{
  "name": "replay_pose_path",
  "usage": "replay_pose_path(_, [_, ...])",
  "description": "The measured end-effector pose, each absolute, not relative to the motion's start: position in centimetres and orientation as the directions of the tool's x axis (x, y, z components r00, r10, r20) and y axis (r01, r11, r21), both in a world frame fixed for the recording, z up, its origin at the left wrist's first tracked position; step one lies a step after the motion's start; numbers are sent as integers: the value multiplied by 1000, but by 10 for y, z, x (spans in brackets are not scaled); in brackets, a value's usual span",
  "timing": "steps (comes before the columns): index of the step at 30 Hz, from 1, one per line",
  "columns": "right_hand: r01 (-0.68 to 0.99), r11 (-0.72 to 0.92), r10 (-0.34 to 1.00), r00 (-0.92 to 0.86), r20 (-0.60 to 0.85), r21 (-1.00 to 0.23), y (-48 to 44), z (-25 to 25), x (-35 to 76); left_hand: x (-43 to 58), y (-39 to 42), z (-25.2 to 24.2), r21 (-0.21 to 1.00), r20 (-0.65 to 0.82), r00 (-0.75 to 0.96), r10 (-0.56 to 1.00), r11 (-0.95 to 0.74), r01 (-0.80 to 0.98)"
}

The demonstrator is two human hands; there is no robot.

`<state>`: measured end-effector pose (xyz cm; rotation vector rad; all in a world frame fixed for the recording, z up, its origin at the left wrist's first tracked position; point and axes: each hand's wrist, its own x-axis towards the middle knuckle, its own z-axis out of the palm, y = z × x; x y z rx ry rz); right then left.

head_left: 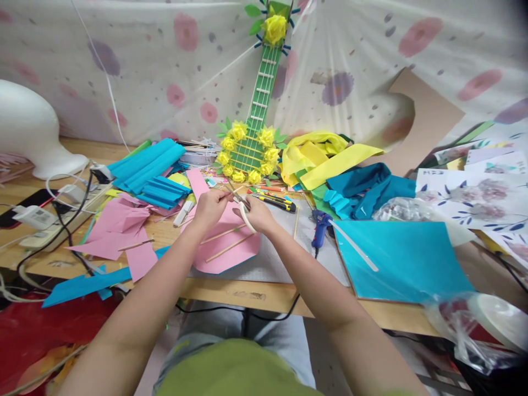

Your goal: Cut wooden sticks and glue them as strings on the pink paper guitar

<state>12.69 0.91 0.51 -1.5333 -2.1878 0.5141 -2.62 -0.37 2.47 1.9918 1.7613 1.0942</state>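
My right hand is closed on a pair of scissors with pale handles, the blades pointing up and left. Beside it, my left hand pinches something thin, perhaps a stick, close to the blades; the fingertips are too small to make out clearly. Both hands are over a rounded pink paper-covered piece on the grey cutting mat. Thin wooden sticks lie across that pink piece. Just right of my right hand, a yellow and black utility knife rests on the mat.
Behind the hands, a green paper guitar with yellow flowers leans on the curtain. A blue glue gun stands right of the mat, beside a blue sheet. Leftward are pink paper scraps, blue crepe paper and a corded power strip.
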Motion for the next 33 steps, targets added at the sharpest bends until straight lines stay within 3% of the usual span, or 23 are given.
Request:
replay_pose_path(8, [857,263,965,-229,130,-443,5,4,118,-29,-5,20,597,421,49,906,-318,737])
replay_pose_path(16, [910,222,975,-213,65,-350,6,5,118,-31,-3,22,564,407,39,913,-285,775])
replay_pose_path(25, [831,350,937,-318,145,-432,10,2,126,-28,-3,23,618,339,117,933,-315,720])
replay_pose_path(33, [868,298,955,-274,118,-398,8,8,123,-30,-4,22,585,432,95,897,-358,728])
